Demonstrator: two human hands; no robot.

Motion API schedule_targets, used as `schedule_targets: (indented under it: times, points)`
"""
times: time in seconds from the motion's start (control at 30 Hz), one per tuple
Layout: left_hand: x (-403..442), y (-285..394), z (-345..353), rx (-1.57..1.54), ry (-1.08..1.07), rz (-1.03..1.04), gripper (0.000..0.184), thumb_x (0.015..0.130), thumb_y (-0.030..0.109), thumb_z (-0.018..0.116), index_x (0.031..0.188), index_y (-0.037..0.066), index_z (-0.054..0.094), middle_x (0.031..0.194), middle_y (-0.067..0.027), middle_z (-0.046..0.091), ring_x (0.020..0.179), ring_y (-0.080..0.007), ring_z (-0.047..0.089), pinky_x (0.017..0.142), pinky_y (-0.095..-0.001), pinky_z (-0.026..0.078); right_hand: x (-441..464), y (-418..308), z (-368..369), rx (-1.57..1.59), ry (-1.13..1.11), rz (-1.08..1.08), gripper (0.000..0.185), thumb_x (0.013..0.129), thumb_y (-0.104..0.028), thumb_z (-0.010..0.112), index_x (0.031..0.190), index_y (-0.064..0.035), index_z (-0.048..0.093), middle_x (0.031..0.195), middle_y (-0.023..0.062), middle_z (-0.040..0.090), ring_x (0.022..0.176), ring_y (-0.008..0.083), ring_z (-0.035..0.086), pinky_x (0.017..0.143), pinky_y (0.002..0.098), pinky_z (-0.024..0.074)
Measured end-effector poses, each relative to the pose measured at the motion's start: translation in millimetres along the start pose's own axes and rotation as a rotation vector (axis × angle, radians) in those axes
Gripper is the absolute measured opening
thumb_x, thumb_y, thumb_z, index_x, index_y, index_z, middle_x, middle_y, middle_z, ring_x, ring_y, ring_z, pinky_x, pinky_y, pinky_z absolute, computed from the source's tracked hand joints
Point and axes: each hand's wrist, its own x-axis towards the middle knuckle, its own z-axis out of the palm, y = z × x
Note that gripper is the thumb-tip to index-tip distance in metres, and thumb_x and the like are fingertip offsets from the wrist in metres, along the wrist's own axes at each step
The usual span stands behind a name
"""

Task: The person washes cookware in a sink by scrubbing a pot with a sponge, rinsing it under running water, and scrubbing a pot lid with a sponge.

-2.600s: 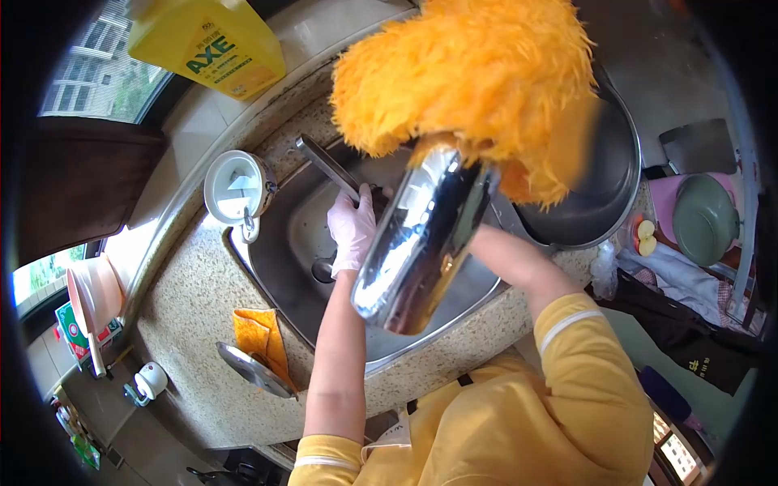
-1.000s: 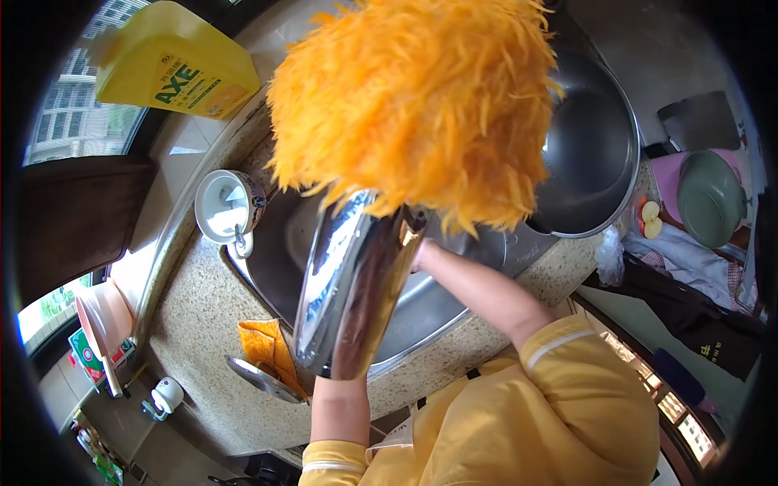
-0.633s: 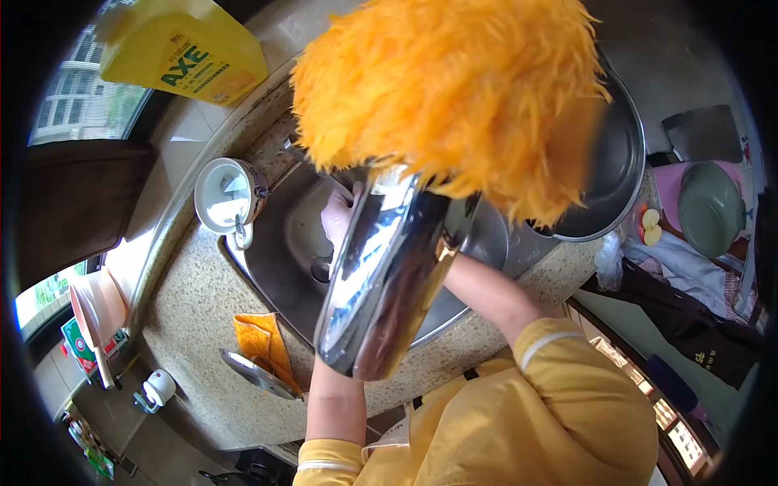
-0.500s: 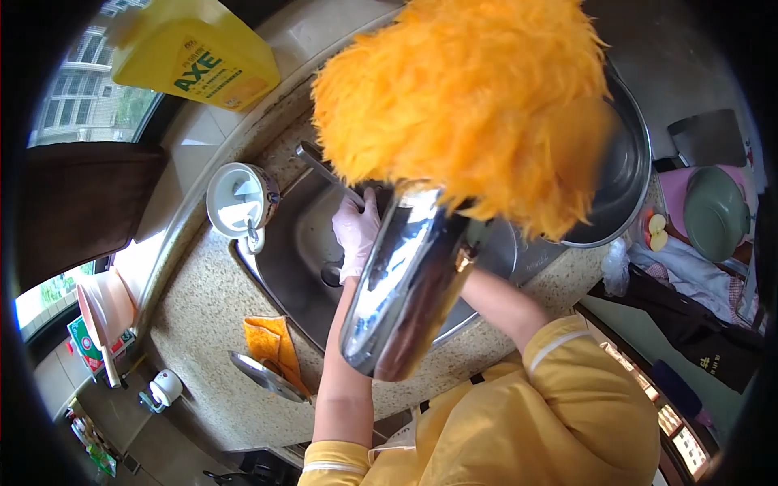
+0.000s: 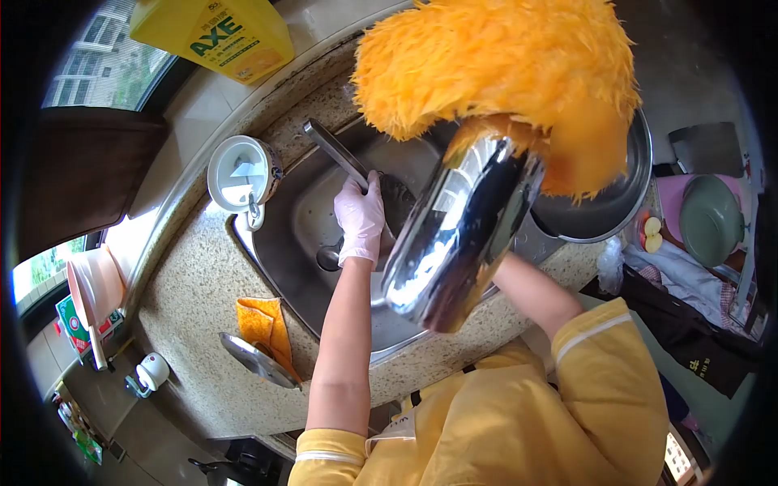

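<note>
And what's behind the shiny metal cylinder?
Parts of the sink show around the cylinder, and a dark object, partly covered, beside the gloved left grip. The right forearm disappears behind the cylinder; the right grip is hidden.

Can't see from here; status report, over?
Left hand gripping metal handle, over sink. Right hand hidden. Shiny cylinder and orange fluff blocking part of view.

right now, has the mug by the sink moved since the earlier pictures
No. Judged against the sink, the mug stands by the same corner as before; the whole view has shifted slightly.
</note>
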Motion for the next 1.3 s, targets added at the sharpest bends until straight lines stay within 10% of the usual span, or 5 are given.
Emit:
schedule_targets:
  times: [0.07, 0.3, 0.6, 1.13, 1.3]
  points:
    - [2.4, -12.0, 3.3, -0.133, 0.004, 0.037, 0.028, 0.086, 0.029, 0.062, 0.096, 0.003, 0.066, 0.079, -0.0196, 0.066, 0.076, -0.0359, 0.063, 0.071, -0.0383, 0.048, 12.8, -0.1, -4.7, -0.195, 0.491, -0.036, 0.012, 0.079, -0.012, 0.054, 0.077, -0.0069, 0.065, 0.082, 0.0217, 0.06, 0.078, 0.0391, 0.062, 0.068, 0.0477, 0.0496]
    - [-5.9, 10.7, -11.4, -0.008, -0.054, -0.013, 0.029, 0.085, 0.029, 0.061, 0.096, 0.003, 0.066, 0.076, -0.0195, 0.065, 0.074, -0.0362, 0.063, 0.071, -0.0386, 0.048, -30.6, -6.4, -8.5, 0.01, -0.016, 0.215, 0.016, 0.074, -0.017, 0.067, 0.084, -0.0038, 0.068, 0.085, 0.0232, 0.065, 0.083, 0.039, 0.063, 0.076, 0.046, 0.0509]
    - [1.5, 5.0, -8.5, 0.009, -0.052, -0.019, 0.028, 0.085, 0.029, 0.06, 0.093, 0.003, 0.065, 0.076, -0.0205, 0.064, 0.075, -0.038, 0.062, 0.07, -0.0393, 0.048, -54.0, -61.6, -40.2, 0.119, 0.087, 0.4, 0.035, 0.071, -0.023, 0.074, 0.096, -0.0028, 0.059, 0.088, 0.0205, 0.065, 0.087, 0.0337, 0.063, 0.075, 0.0405, 0.0503]
    - [4.7, -6.7, 2.5, -0.049, 0.01, 0.048, 0.026, 0.086, 0.027, 0.06, 0.092, 0.002, 0.065, 0.074, -0.0214, 0.063, 0.073, -0.0398, 0.06, 0.067, -0.0407, 0.047, 39.2, -52.6, -19.5, -0.402, 0.45, 0.006, 0.013, 0.083, -0.011, 0.051, 0.093, -0.0064, 0.059, 0.095, 0.0175, 0.064, 0.079, 0.0356, 0.064, 0.067, 0.0448, 0.0531]
    - [2.4, 1.0, -2.7, -0.041, -0.023, -0.009, 0.027, 0.086, 0.028, 0.06, 0.092, 0.002, 0.065, 0.075, -0.0209, 0.063, 0.074, -0.0395, 0.061, 0.069, -0.0408, 0.047, 11.3, -11.5, -17.4, -0.305, -0.038, -0.132, 0.014, 0.083, -0.017, 0.055, 0.09, -0.0056, 0.06, 0.078, 0.0146, 0.062, 0.07, 0.0254, 0.064, 0.057, 0.0388, 0.0503]
